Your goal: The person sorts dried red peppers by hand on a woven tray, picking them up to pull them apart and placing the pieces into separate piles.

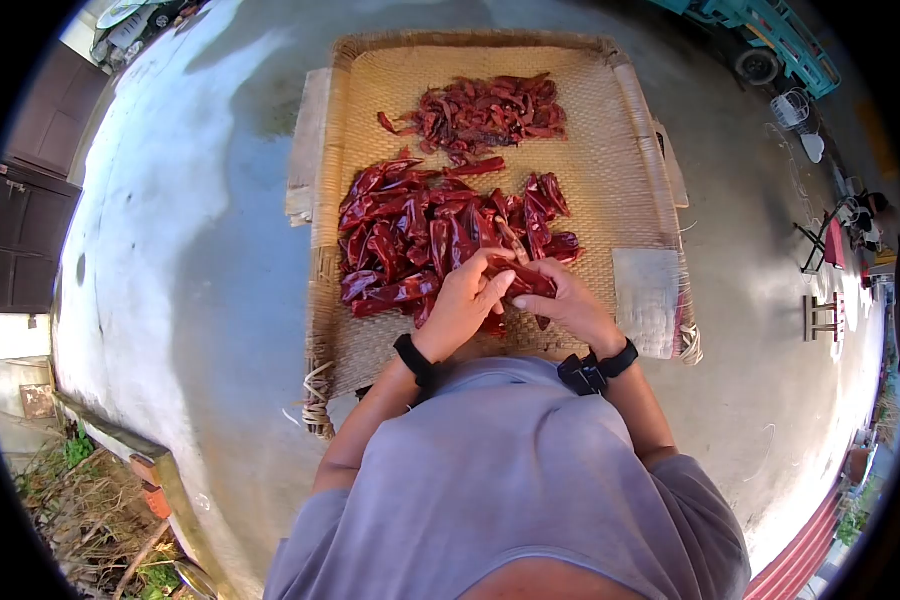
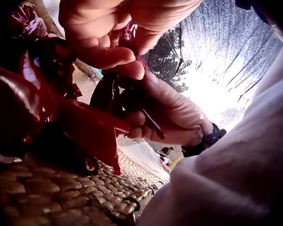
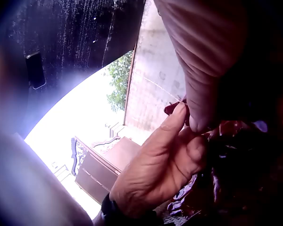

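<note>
A dark red dried pepper [image 1: 526,281] is held between both hands above the near side of a woven tray [image 1: 610,140]. The left hand [image 1: 467,303] grips its left end with thumb and fingers; the right hand [image 1: 573,303] pinches its right end. In the left wrist view the right hand [image 2: 172,110] lies beyond the left hand [image 2: 106,33], with pepper showing between the fingers. The right wrist view shows the left hand [image 3: 153,165] with its thumb against a bit of red pepper [image 3: 170,108]. Whole glossy peppers [image 1: 400,235] lie just beyond the hands.
Farther back on the tray is a pile of smaller, torn-looking red pieces [image 1: 490,112]. A pale patch [image 1: 645,300] covers the tray's right near corner. Concrete ground [image 1: 240,300] surrounds it. A small stool [image 1: 823,318] and a blue-green vehicle [image 1: 785,40] stand at the right.
</note>
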The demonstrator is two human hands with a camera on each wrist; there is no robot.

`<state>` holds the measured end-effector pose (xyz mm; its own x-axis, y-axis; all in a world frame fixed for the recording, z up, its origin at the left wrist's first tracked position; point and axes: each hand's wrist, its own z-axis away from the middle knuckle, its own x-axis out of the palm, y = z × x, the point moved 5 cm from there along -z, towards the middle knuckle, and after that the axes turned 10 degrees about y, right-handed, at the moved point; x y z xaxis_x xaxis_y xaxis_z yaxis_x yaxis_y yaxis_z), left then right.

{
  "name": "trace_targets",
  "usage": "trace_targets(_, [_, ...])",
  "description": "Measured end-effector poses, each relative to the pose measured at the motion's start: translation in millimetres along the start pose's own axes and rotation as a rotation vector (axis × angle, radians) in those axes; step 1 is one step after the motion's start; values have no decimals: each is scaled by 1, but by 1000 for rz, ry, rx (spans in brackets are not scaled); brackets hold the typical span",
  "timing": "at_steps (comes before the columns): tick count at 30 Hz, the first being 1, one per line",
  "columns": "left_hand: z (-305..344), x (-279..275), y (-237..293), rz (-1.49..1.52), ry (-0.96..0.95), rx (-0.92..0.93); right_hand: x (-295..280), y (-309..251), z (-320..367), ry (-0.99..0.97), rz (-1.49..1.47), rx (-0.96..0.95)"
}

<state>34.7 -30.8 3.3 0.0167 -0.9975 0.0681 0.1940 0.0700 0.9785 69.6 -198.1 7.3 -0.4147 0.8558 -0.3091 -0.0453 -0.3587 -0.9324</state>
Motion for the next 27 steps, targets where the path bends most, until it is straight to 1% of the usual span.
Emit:
trace_targets(1, [0, -5, -9, -6, 50, 30, 6, -3, -3, -13, 8, -88])
trace_targets(2, [0, -10, -15, 18, 85, 16, 8, -1, -2, -69, -16, -25])
trace_targets(5, [2, -23, -21, 84, 138, -48, 10, 1, -1, -104, -220, 142])
trace_targets(8, [2, -30, -26, 93, 146, -74, 2, 30, -7, 59, -203, 33])
trace_targets(11, [1, -34, -33, 102, 132, -82, -7, 39, -7, 92, -331, 112])
trace_targets(12, [1, -33, -34, 110, 124, -86, -9, 39, -5, 68, -334, 151])
trace_targets(15, [1, -27, -33, 99, 97, -89, -8, 34, 0, 97, -236, 209])
trace_targets(18, [3, -21, -22, 39, 31, -54, 5, 25, 0, 99, -305, 91])
trace_targets(21, [2, -23, -37, 36, -39, -138, 5, 29, -1, 97, -269, 183])
trace_targets(24, [0, -23, -36, 97, 50, -94, 5, 22, 3, 24, -282, 287])
trace_targets(27, [-3, -32, -47, 144, 155, -110, 2, 26, 0, -7, -185, 149])
